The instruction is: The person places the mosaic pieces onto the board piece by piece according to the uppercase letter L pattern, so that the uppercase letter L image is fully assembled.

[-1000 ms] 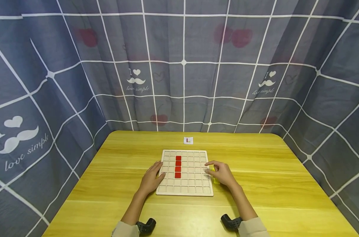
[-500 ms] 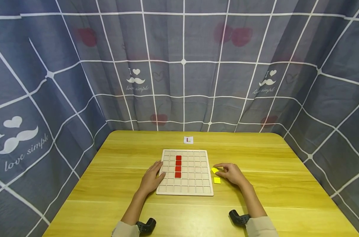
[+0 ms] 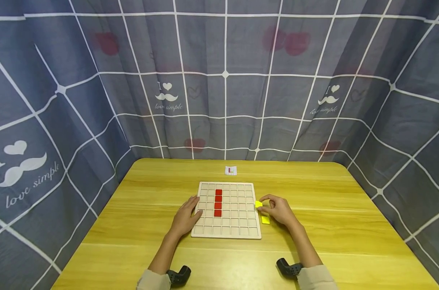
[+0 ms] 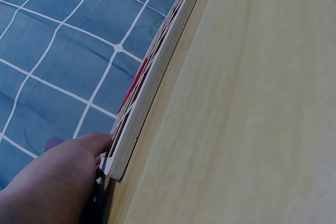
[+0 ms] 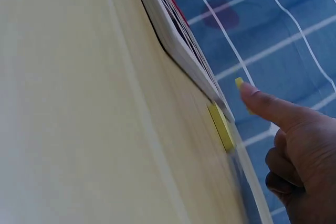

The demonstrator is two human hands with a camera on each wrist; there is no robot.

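Observation:
A pale wooden grid board (image 3: 237, 232) lies on the table, with a column of several red square tiles (image 3: 218, 199) set in its cells. Along the board's left edge rests my left hand (image 3: 185, 217), its thumb over the rim in the left wrist view. My right hand (image 3: 281, 210) pinches a yellow square tile (image 3: 258, 204) between thumb and finger. That tile is raised just off the board's right edge; the right wrist view shows only its tip (image 5: 239, 82) past the thumb. A second yellow tile (image 3: 265, 220) lies on the table below the right hand.
Behind the board a small printed grid card (image 3: 230, 170) lies on the wood-grain table (image 3: 161, 177). A blue-grey checked curtain (image 3: 205, 96) hangs around the table's back and sides. Black wrist devices (image 3: 179, 276) sit on both forearms.
My right hand moved right to the yellow tiles, took one up, and has come slightly back left toward the board with it. The left hand has stayed on the board's edge.

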